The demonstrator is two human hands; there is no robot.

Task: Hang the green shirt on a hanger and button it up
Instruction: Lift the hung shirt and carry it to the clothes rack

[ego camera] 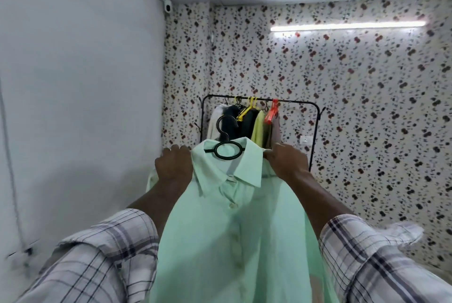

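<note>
- Pale green button-front shirt [234, 217] was held up in the near centre, on a black plastic hanger [228, 149]. The hanger's hook and ring stood out above the collar.
- Left hand [173, 165] was at the shirt's left shoulder, fingers curled down over the cloth and gripping it. The fingertips were hidden behind the fabric.
- Right hand [286, 160] was at the right shoulder, fingers likewise bent over the edge and holding the cloth.
- The hanger's arms were hidden inside the shirt, so I could not tell whether the fingers also clasped them.
- The front panels lay together along the placket with pale buttons [232, 206] showing. I could not tell whether each one was fastened.
- Checked grey-and-white sleeves [102, 258] covered both forearms up to the rolled cuffs.
- Black metal clothes rail [315, 131] stood far behind the shirt, carrying garments on yellow hangers [250, 104] and an orange-red hanger [272, 113].
- White wallpaper with red and dark flecks [367, 107] covered the far wall, with a lit tube lamp [347, 25] high on the right.
</note>
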